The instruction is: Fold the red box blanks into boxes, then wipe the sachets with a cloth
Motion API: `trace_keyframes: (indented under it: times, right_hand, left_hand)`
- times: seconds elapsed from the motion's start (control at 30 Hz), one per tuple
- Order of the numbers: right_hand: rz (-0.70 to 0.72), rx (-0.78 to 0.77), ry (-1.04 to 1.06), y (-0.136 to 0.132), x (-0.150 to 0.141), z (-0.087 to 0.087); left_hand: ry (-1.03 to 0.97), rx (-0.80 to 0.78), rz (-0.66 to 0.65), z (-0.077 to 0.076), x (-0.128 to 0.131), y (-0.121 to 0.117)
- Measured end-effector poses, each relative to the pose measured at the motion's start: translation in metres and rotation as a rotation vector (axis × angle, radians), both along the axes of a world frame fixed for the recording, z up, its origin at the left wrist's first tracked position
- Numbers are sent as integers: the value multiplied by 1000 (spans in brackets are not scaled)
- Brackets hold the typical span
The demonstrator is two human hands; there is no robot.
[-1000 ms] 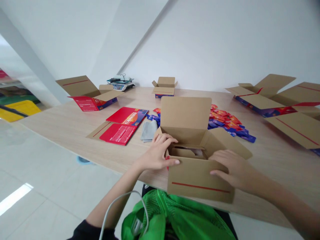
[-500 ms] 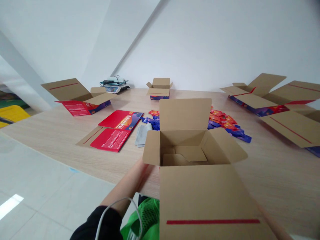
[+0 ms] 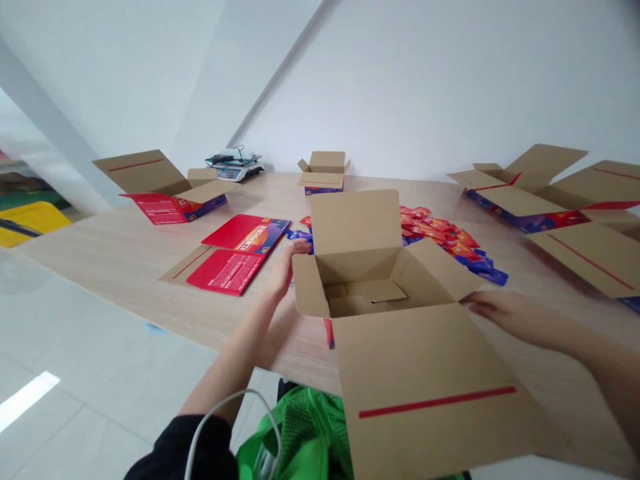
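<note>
An open cardboard box (image 3: 370, 283) stands in front of me, tilted slightly, its flaps spread and loose inner flaps inside. Its long front flap (image 3: 430, 373) carries a red strip and reaches toward me. My left hand (image 3: 286, 267) is beyond the box's left flap, fingers stretched toward the blue packets (image 3: 299, 235), and it appears to hold nothing. At the right flap's corner is my right hand (image 3: 495, 312), a little blurred, fingers extended and apart; whether they touch the cardboard is unclear. Behind the box lies a pile of red packets (image 3: 435, 230).
A flattened red carton (image 3: 227, 270) lies at left. Open boxes stand at the far left (image 3: 160, 207), back middle (image 3: 324, 180) and right (image 3: 525, 207). A scale (image 3: 235, 172) is at the back. A white cable (image 3: 200, 427) hangs by my left arm.
My left hand has come out from beside the box and moved forward. My right hand has appeared at the right flap. The box has turned slightly, and the grey cloth no longer shows.
</note>
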State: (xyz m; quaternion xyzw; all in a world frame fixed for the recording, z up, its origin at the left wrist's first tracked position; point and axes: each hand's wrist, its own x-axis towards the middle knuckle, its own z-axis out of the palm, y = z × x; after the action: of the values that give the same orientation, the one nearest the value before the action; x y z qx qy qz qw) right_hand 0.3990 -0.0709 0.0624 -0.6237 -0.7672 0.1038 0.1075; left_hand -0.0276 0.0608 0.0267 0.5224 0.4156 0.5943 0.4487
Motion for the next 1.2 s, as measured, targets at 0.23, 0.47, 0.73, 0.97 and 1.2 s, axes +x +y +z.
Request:
trace_keyframes:
  times: [0.23, 0.47, 0.73, 0.97, 1.2]
  right_hand:
    - [198, -78, -36, 47, -87, 99]
    - [337, -928, -208, 108, -198, -5]
    - [303, -1077, -135, 115, -177, -43]
    - [337, -1006, -127, 121, -169, -7]
    - [319, -1033, -194, 108, -189, 4]
  left_hand:
    - [50, 282, 73, 57, -21, -46]
    - [327, 473, -246, 67, -11, -94]
    - [688, 483, -531, 58, -6, -82]
    - [1040, 512, -694, 76, 3, -85]
    - [1215, 495, -812, 79, 28, -98]
